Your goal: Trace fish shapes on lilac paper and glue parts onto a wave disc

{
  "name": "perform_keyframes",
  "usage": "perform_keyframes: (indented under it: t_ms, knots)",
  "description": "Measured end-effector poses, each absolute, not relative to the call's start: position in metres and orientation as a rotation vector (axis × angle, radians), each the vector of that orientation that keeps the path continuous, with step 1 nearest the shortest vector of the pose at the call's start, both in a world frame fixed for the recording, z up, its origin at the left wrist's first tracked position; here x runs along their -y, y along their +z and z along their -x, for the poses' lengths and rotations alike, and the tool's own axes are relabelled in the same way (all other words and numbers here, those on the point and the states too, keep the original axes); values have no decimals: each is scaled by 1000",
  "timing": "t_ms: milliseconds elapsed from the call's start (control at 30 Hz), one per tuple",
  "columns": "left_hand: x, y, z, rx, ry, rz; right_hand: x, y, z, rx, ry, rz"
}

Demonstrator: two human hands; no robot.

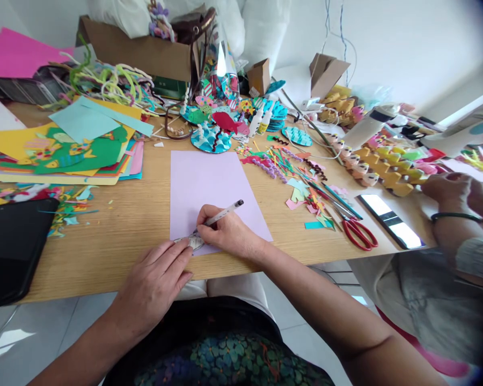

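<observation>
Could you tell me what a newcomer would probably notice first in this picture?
Probably the pale purple sheet at the table's front centre, where the right hand holds a pen. Next might come the bright pink sheet at the far left, and the red-handled scissors near the front edge, right of centre.

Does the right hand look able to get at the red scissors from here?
Probably yes: the scissors lie near the front edge of the table, handles uncovered, with mostly bare wood between. The right hand does hold a pen, which may need setting down.
</observation>
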State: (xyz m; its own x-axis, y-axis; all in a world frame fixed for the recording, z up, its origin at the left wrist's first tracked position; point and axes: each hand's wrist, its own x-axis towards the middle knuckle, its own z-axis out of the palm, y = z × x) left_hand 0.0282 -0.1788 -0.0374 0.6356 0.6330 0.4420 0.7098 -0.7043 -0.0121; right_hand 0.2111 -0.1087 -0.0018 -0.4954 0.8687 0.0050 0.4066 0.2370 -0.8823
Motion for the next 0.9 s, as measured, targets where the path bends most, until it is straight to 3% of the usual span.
perform_keyframes:
  t_ms: [900]
  knots:
    - [181,-42,-28,1138,-640,2689,104,-1,-203,2110,1226,1108]
